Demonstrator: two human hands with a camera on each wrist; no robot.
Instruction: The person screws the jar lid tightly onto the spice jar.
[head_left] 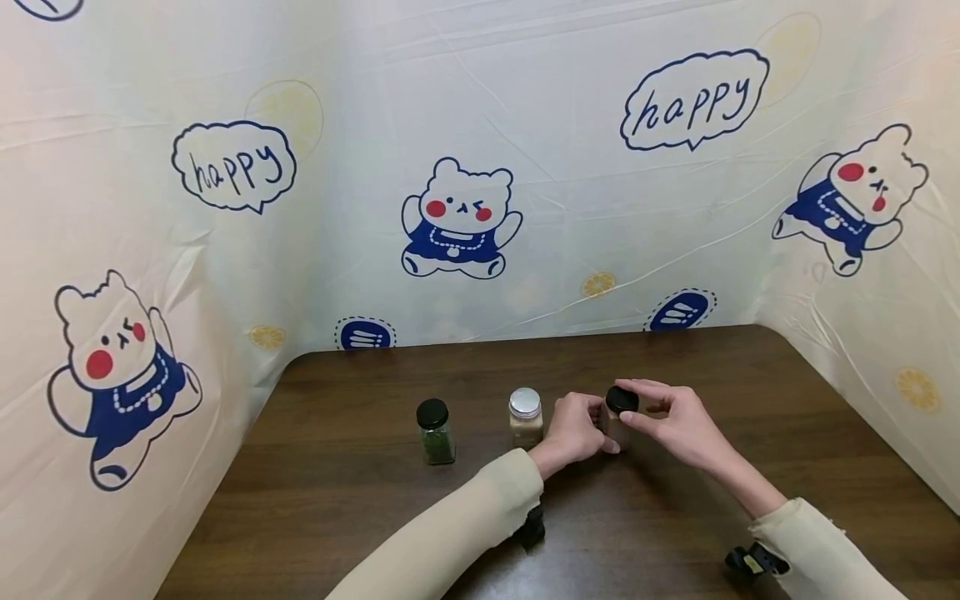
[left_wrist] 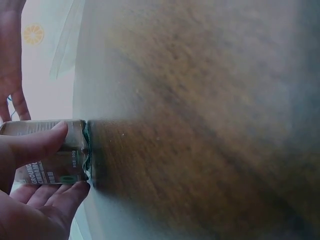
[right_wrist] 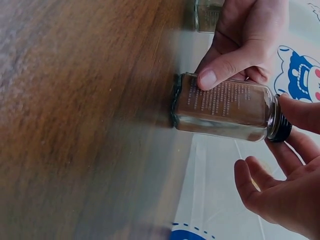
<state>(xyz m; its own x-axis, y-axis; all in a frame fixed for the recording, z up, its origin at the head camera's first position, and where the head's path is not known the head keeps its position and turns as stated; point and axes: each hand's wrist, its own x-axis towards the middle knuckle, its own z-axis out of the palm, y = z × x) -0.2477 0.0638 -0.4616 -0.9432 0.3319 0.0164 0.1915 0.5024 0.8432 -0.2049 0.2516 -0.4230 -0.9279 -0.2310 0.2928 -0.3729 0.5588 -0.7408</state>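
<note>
A square glass spice jar point(right_wrist: 225, 107) of brown powder stands upright on the table, its printed label partly covered by fingers. My left hand point(head_left: 576, 429) grips the jar's body, thumb on one side and fingers on the other. At its top, my right hand point(head_left: 678, 421) pinches the black lid point(head_left: 622, 400) between thumb and fingers. The lid sits on the jar's neck; whether it is loose cannot be told. Just left of my left hand is a jar with a silver lid point(head_left: 525, 403) and pale contents. Farther left stands a black-lidded jar of green flakes point(head_left: 437, 437).
The dark wooden table point(head_left: 337, 517) has a printed cloth point(head_left: 570, 208) hanging around its back and sides. A black strap device point(head_left: 753, 562) shows under the right sleeve, another point(head_left: 531, 529) under the left sleeve.
</note>
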